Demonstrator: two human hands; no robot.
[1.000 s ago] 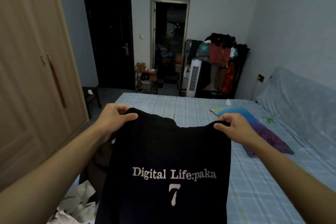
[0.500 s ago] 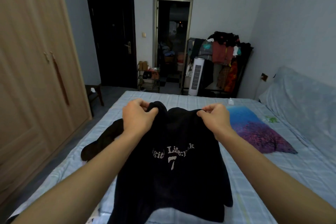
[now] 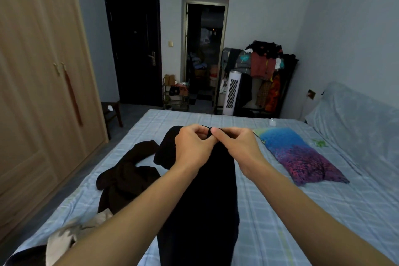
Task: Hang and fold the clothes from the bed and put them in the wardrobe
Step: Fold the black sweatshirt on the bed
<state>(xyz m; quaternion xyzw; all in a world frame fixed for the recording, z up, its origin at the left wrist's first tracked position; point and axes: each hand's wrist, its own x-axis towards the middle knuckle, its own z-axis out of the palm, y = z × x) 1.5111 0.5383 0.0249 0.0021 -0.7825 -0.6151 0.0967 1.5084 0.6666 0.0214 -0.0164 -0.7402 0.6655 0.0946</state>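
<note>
Head view, looking down two bare forearms, and both hands meet at the middle of the bed. The left hand (image 3: 194, 147) and the right hand (image 3: 235, 147) are knuckle to knuckle, each pinching the top edge of the soft black cotton T-shirt (image 3: 205, 211), thumbs pressed over the fabric. The shirt is doubled lengthwise into one long, narrow dark strip that runs from the fingers down toward the camera, resting on the pale blue checked bedsheet (image 3: 280, 222); one rounded sleeve lobe bulges out just left of the left hand.

Count the loose garments still on the bed: one crumpled dark brown garment (image 3: 125, 181) lying in limp folds to the left, just beside the shirt, and one wrinkled beige cloth (image 3: 71, 237) at the near left corner, with a dark scrap at the very edge that is too cut off to identify.

To the right lies one flat pillow with a glossy blue-to-purple print (image 3: 295, 155). The light wood-grain wardrobe (image 3: 38, 93) fills the left wall, its two doors closed, one red tassel (image 3: 73, 97) hanging by the small handles. At the far wall, one white tower fan (image 3: 232, 93) stands in front of one loaded clothes rack (image 3: 265, 71).
</note>
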